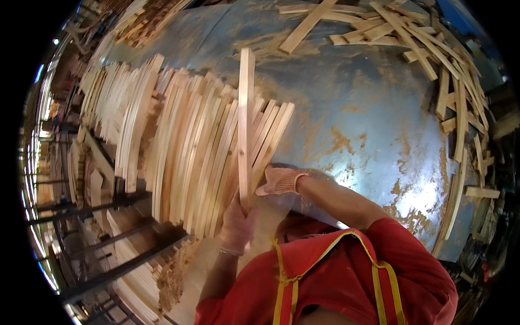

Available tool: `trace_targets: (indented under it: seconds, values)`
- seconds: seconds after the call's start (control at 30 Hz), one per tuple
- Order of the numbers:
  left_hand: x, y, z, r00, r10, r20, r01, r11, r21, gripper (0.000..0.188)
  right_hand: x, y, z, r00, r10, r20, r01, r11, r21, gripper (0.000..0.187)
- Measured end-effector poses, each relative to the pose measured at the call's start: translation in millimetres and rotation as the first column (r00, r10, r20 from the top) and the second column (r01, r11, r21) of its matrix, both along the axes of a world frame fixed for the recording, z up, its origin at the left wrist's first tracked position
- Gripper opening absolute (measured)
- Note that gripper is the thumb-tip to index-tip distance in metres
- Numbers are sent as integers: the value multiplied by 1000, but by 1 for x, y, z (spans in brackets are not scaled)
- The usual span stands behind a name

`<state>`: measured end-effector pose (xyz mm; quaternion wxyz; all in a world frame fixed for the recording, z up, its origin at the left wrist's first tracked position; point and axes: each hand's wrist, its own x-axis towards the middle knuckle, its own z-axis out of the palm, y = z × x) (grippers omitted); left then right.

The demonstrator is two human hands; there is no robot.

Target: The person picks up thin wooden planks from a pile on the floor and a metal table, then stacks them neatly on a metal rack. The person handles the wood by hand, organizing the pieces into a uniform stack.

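Two hands: left hand [237,226] clamped round a wooden strip [245,108], lower part mostly hidden; right hand [280,181], grip unclear.

Stacked wooden strips [197,146] and scattered sawdust [340,142] show a woodworking workshop.

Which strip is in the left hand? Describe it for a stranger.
On the left of the grey table lies a row of strips. Near its right end, the left hand grips one strip. It passes in front of its neighbours, its top jutting past theirs.
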<state>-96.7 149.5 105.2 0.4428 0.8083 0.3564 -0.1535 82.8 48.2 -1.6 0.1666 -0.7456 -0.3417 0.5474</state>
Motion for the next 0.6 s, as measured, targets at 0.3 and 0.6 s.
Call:
trace_targets:
  seconds: [0.3,0.6]
  values:
    - [-26,23,-188,803,-587,-104,326,287,901,60,110,-221,12,625,-780,10,745,601,289,82]
    - [285,-13,-57,764,-645,-13,413,474,777,84,357,-446,46,225,-856,465,792,439,424,80]
